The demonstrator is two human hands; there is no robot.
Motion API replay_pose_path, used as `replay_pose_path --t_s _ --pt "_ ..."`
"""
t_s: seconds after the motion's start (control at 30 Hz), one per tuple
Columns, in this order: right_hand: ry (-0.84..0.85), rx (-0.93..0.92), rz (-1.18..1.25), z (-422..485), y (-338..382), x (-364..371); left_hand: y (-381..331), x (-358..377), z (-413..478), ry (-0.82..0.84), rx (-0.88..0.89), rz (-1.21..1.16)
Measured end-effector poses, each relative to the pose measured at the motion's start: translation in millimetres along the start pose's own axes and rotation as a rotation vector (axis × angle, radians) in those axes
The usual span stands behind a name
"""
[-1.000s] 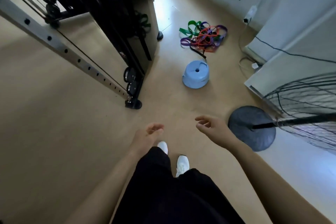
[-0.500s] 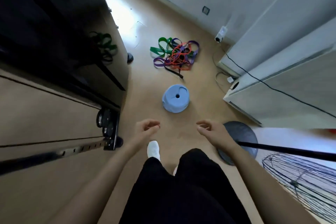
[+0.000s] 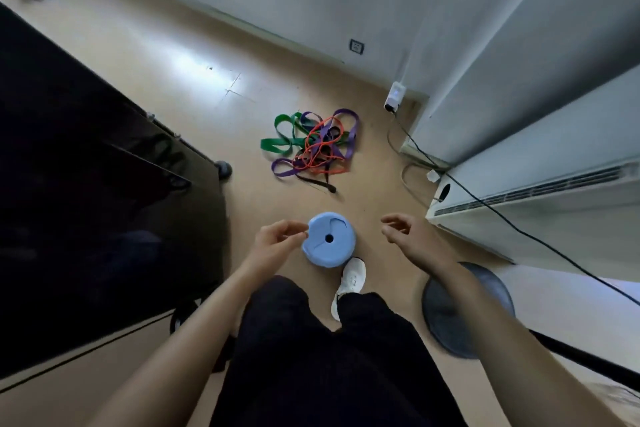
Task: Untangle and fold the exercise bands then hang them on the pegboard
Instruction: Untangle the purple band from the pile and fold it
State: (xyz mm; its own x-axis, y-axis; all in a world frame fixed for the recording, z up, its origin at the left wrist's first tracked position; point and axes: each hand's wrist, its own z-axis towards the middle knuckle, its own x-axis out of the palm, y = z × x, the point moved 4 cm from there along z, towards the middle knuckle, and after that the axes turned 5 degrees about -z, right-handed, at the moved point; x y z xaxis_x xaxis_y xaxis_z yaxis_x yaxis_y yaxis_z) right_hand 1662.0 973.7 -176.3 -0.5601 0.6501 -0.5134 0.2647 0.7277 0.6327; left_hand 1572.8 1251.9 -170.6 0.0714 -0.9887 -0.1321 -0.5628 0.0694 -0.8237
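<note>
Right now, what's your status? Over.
Left hand, right hand empty, loosely curled. Bands tangled on floor ahead. Blue stool between.

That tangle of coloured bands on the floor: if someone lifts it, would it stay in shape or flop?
The bands lie in limp flat loops, so they would probably sag and dangle. Orange, purple, green and black strands cross each other, so lifting one likely drags others. Being thin, probably light.

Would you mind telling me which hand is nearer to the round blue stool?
Left. The left hand hovers at the left edge of the blue stool, fingertips overlapping it in view. The right hand is off to its right, with bare floor between.
</note>
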Motion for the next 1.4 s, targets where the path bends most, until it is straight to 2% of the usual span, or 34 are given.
replay_pose_path --t_s 0.33,0.53,0.67,0.9,1.03,1.1,1.23,1.4 --pt "0.027 0.023 -0.044 153.2 73.3 -58.2 -78.4 -43.2 154.3 0.015 -0.061 -0.023" --pt "-0.008 0.143 -0.070 240.6 120.0 -56.6 -107.3 -92.8 292.2 0.157 -0.047 0.010" --pt "0.137 0.134 -0.165 302.7 157.7 -39.1 -109.6 -128.7 384.1 0.216 -0.081 0.160" --pt "0.293 0.091 -0.280 442.5 170.6 -24.0 -77.0 -139.6 516.5 0.137 -0.220 0.195" --pt "0.364 0.027 -0.375 558.9 126.5 8.2 -0.5 -105.0 607.7 0.135 -0.240 0.184" --pt "0.371 0.055 -0.384 617.8 85.2 36.6 34.2 -79.8 641.2 0.126 -0.257 0.178" --pt "0.227 0.229 -0.286 741.8 -14.0 102.3 117.5 -37.8 730.3 0.127 -0.197 0.257" --pt "0.021 0.400 -0.195 828.6 -134.2 202.8 238.7 3.0 820.3 0.138 -0.019 0.551"
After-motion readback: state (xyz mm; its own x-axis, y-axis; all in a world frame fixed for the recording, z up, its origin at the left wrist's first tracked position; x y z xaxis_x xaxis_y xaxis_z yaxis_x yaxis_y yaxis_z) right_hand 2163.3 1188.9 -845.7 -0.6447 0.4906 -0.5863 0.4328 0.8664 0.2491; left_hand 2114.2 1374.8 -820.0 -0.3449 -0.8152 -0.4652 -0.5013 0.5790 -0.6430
